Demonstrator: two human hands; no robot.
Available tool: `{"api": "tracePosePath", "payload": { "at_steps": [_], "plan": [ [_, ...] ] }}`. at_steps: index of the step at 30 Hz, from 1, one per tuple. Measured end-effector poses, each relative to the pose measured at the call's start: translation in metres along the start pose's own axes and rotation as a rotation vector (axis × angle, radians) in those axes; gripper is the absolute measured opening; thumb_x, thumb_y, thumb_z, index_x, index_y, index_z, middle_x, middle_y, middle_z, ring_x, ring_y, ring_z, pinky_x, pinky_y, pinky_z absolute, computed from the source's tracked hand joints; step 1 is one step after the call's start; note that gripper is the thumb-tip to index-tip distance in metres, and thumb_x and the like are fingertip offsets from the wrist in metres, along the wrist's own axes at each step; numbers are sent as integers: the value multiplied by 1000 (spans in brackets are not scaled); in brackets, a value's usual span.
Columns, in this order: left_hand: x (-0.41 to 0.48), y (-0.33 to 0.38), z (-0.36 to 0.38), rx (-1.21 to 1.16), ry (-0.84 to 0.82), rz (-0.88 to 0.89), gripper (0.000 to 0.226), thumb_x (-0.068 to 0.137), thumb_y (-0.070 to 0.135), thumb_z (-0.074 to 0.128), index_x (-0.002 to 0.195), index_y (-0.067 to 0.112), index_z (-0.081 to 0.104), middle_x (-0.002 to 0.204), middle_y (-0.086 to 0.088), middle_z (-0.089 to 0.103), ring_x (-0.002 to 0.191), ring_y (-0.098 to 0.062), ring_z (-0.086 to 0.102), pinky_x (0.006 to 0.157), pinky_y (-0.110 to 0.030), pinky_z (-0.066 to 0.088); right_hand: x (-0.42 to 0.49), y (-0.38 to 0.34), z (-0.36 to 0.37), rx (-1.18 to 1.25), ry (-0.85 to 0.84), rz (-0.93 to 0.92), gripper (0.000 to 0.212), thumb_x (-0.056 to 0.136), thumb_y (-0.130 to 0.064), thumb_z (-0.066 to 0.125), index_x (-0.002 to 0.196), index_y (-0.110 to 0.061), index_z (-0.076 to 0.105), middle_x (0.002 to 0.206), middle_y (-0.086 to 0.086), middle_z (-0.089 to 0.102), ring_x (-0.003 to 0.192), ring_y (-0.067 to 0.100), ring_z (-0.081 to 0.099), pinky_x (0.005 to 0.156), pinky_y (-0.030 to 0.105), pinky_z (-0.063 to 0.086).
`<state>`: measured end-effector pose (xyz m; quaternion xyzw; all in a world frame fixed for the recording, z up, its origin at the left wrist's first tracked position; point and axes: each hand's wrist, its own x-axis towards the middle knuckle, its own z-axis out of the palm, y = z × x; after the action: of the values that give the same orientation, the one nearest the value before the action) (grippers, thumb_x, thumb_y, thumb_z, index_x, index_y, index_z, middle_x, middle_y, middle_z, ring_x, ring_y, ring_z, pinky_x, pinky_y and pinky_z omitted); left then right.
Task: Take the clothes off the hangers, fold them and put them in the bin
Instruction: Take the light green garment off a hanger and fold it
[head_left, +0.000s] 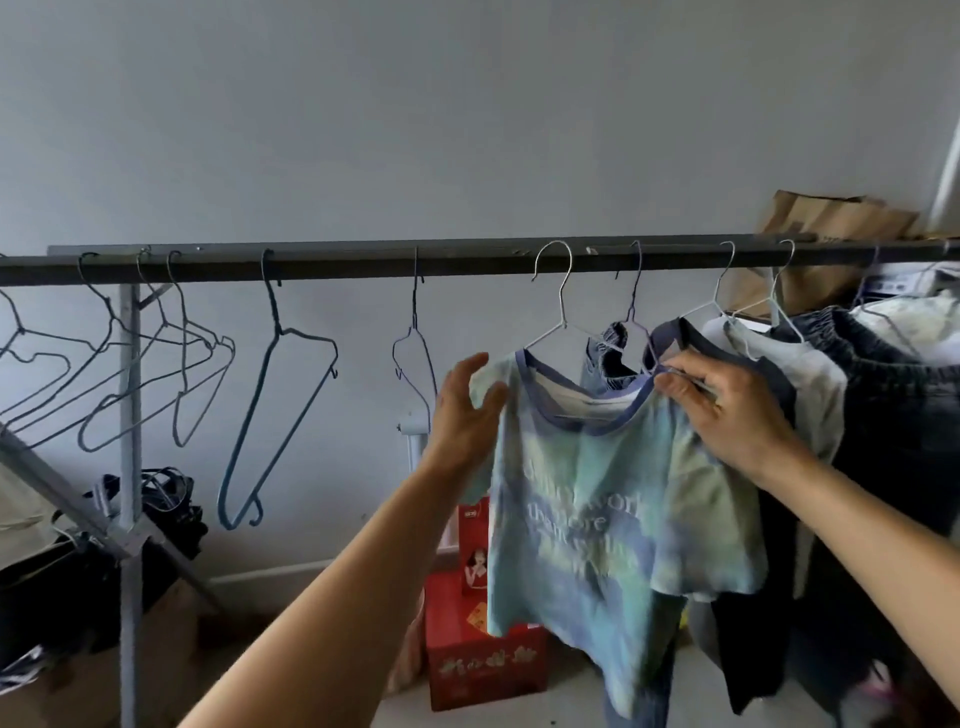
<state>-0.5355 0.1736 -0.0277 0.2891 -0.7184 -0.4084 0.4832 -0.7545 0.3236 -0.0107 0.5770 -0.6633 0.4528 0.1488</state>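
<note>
one head-worn wide-angle view faces forward at the clothes rail (322, 264), close by, roughly level with it.

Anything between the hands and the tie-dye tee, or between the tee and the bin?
Nothing stands between the hands and the tee: the right hand pinches its collar and the left hand is at its sleeve. The tee hangs on a hanger hooked over the rail; that must come out first. No bin is in view.

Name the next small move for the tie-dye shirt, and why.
Likely use the left hand to slide the tie-dye shirt off that end of the wire hanger: the hanger hangs hooked on the rail, the right hand pinches the collar, and the left touches the other shoulder.
</note>
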Motion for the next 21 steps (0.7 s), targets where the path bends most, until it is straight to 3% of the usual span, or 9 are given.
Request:
{"api": "tracePosePath", "payload": {
  "at_steps": [2, 5, 7, 10, 13, 17, 21],
  "plan": [
    [8, -6, -4, 68, 5, 38, 44, 99, 18, 55, 141, 18, 46, 145, 0, 47, 132, -14, 41, 109, -30, 33, -6, 4, -7, 26, -33, 3, 54, 81, -74, 43, 96, -26, 63, 87, -3, 71, 84, 20, 69, 75, 53, 56],
    [16, -12, -10, 128, -58, 37, 41, 97, 19, 58, 138, 15, 53, 134, 1, 57, 125, -13, 50, 109, -30, 37, -15, 4, -14, 125, -57, -24, 55, 78, -76, 48, 93, -27, 67, 86, -9, 70, 85, 10, 68, 80, 42, 56],
    [18, -12, -13, 154, -113, 43, 28, 95, 16, 61, 122, 12, 66, 112, 2, 67, 105, -10, 60, 97, -28, 45, -19, 2, -14, 179, -79, -40, 54, 78, -76, 49, 92, -28, 68, 86, -11, 70, 86, 8, 67, 80, 34, 55],
    [17, -12, -18, 226, -195, 66, 13, 93, 15, 62, 90, 14, 74, 81, 3, 70, 72, -6, 56, 69, -16, 44, -21, 0, -14, 229, -89, -64, 52, 78, -75, 50, 92, -28, 68, 89, -9, 69, 87, 10, 67, 80, 27, 53],
    [15, -12, -28, 313, -249, 115, 16, 91, 21, 66, 78, 18, 74, 71, 2, 69, 65, -6, 54, 65, -21, 44, -23, 2, -15, 279, -119, -74, 49, 80, -71, 54, 92, -26, 69, 86, -5, 70, 84, 13, 67, 78, 25, 53],
    [10, -9, -38, 360, -267, 154, 16, 89, 19, 69, 74, 22, 71, 66, 12, 65, 62, 1, 56, 63, -15, 43, -26, 4, -16, 370, -166, -67, 29, 86, -46, 61, 92, -19, 71, 84, -4, 71, 81, 6, 66, 77, 17, 52],
    [4, 1, -38, 183, -135, 182, 19, 90, 10, 65, 73, 20, 66, 66, 9, 62, 62, -2, 53, 64, -22, 44, -27, -2, -15, 398, -235, -67, 18, 86, -24, 59, 90, -12, 71, 82, -7, 73, 78, 0, 66, 73, 11, 49]
  ]
}}
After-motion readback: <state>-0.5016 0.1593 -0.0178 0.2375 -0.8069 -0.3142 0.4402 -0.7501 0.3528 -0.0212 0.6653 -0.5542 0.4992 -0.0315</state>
